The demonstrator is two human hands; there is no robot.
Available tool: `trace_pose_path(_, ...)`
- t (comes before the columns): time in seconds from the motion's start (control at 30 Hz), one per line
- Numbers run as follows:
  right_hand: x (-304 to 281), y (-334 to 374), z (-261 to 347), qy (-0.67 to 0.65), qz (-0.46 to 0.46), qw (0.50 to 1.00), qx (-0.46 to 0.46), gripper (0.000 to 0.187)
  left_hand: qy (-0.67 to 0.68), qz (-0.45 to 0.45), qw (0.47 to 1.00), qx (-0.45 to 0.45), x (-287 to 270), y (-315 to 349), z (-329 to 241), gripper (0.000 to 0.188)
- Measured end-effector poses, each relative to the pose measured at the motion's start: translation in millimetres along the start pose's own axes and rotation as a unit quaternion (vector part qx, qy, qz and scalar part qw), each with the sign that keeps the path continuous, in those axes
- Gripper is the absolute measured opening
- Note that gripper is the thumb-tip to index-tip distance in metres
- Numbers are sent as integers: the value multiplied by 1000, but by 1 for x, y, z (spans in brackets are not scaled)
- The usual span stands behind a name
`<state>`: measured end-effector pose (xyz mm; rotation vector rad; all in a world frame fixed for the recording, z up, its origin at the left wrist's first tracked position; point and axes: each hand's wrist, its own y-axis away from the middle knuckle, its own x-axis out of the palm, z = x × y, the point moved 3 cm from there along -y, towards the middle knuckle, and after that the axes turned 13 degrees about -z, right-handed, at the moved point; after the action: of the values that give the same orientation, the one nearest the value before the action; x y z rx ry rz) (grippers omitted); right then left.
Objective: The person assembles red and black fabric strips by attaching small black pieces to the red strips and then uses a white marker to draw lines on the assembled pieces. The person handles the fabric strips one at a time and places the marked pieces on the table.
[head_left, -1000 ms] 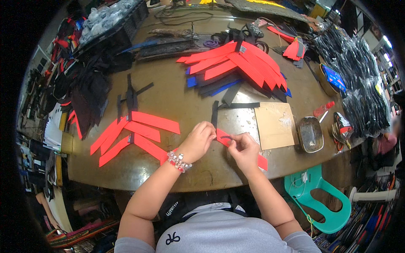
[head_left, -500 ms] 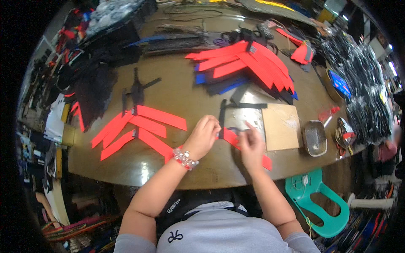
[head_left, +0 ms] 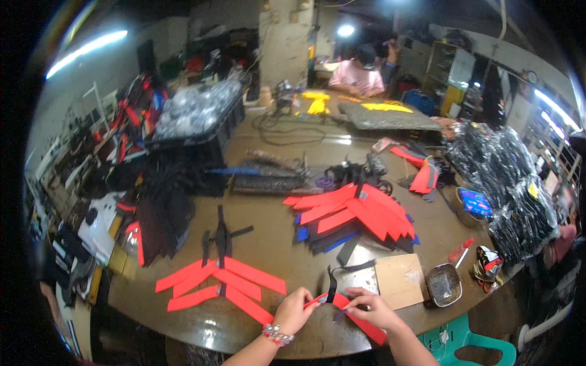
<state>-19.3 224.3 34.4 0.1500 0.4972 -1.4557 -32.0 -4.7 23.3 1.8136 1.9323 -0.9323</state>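
Observation:
A red-orange fabric strip [head_left: 366, 325] with a black strap [head_left: 332, 287] across it lies in front of me at the table's near edge. My left hand [head_left: 295, 312], with a beaded bracelet at the wrist, pinches the strip just left of the strap. My right hand [head_left: 373, 310] has its fingers bent together over the strip's right part, with a small dark bit at the fingertips that is too small to name. To the left lie several red-orange strips [head_left: 244, 285] joined to black straps [head_left: 223, 239]. Beyond my hands is a fanned pile of red-orange strips [head_left: 372, 213] with black and blue ones beneath.
On the right are a brown board [head_left: 400, 280], a metal tray [head_left: 444, 285], a red bottle [head_left: 460, 250] and stacked plastic-wrapped packs [head_left: 519, 189]. A black crate [head_left: 235, 125] stands back left. A green plastic chair [head_left: 482, 341] is near right. Across the table sits a person [head_left: 357, 78].
The view has tilted up, bringing the far room into sight. My right hand, blurred earlier with a finger raised, is now bent down at the red-orange strip.

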Motion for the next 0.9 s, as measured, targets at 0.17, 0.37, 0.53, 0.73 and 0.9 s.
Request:
trace_pose_path(0.17,5,-81,52,137,19,984,-110,16,70,-170,982,38,-70,-38,46,16)
trace_pose_path(0.37,-94,-241,66,299,-80,944,-116,19,-261,-116,958,-6,-166,-53,155,48)
trace_pose_path(0.53,-174,-169,43,363,-295,876,-118,14,-233,-197,951,54,-173,-48,146,34)
trace_pose_path(0.73,-278,72,-25,288,-464,818,182,16,88,-184,978,34,-129,-68,58,25)
trace_pose_path(0.9,-275,142,-100,28,-472,848,241,13,438,-5,899,-12,-45,-71,-1,28)
